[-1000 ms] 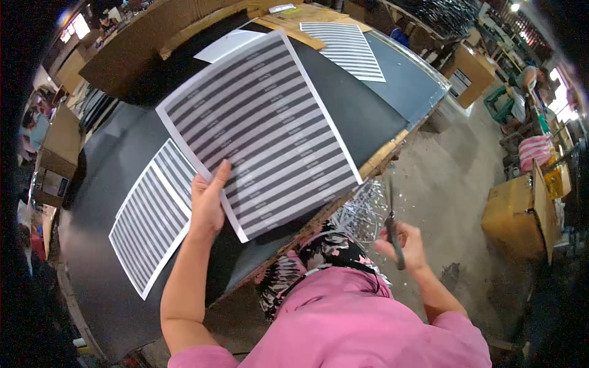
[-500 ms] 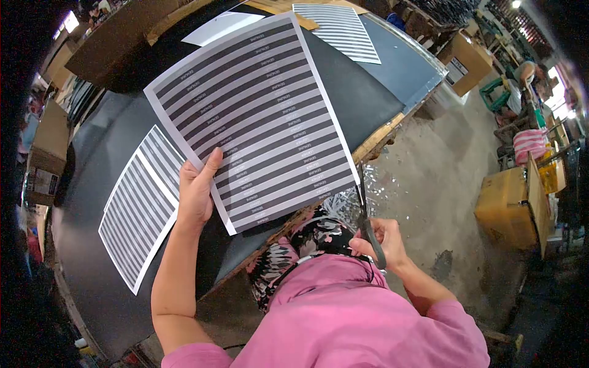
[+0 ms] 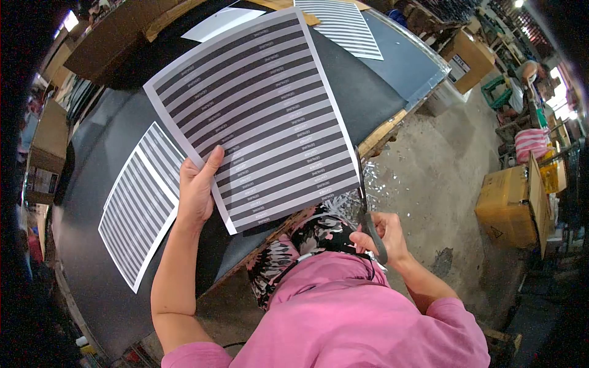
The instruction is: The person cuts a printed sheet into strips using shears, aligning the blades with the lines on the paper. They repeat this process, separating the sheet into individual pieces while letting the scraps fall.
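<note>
A white sheet with black and grey stripes (image 3: 270, 122) bearing small repeated print is held up by my left hand (image 3: 199, 187), thumb on its face at the lower left edge. My right hand (image 3: 383, 239) grips a pair of dark-handled scissors (image 3: 371, 230). The scissor blades point away from me and meet the sheet's lower right edge. A thin loop of strip hangs below the sheet, over my lap. On the table to the left lie more striped sheets (image 3: 138, 208), partly overlapping.
A dark-covered table (image 3: 92, 264) spreads before me, with another striped sheet (image 3: 340, 24) and a plain white sheet (image 3: 221, 23) at its far side. Paper scraps (image 3: 377, 184) litter the floor. Cardboard boxes (image 3: 509, 202) stand at right; a person (image 3: 527, 80) sits beyond.
The scissor blades have moved slightly farther up the sheet's right edge, and my right hand has shifted a little. My left hand holds the sheet in nearly the same place.
</note>
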{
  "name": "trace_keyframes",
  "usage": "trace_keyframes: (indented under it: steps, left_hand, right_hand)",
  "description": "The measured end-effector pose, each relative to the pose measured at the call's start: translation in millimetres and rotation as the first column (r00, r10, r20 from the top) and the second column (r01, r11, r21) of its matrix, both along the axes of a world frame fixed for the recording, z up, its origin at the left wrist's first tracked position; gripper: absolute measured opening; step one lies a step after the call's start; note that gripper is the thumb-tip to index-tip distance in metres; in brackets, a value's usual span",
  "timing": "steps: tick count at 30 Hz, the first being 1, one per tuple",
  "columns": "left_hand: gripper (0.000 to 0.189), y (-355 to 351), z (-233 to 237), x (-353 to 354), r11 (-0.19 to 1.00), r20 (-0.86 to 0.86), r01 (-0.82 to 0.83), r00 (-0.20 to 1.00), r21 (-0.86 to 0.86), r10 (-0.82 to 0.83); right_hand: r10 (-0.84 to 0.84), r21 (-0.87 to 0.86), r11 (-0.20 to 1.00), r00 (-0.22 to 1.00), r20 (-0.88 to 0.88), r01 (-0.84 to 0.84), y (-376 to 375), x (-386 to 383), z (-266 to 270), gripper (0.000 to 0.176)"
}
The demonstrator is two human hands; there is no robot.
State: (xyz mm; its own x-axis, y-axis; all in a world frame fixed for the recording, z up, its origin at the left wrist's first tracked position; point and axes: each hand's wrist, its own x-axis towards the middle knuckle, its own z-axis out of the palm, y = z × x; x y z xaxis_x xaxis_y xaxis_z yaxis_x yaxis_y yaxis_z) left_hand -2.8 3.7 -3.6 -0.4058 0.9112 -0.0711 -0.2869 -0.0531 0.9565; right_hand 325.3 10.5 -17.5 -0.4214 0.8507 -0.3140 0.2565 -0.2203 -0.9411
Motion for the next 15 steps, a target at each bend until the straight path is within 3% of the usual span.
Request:
trace_keyframes:
  steps: [13,15]
  left_hand:
    - [0.026,-0.9,3.2,2.5,1.000,0.050,0.013,0.999,0.006,-0.013]
    - [0.026,-0.6,2.5,2.8,1.000,0.064,0.010,0.998,0.018,-0.012]
  right_hand:
    - [-0.019,-0.014,1.000,1.000,-0.009,0.019,1.1,-1.9,5.7,0.032]
    - [0.049,0.043,0.998,0.993,0.103,-0.053,2.2,1.5,3.2,0.024]
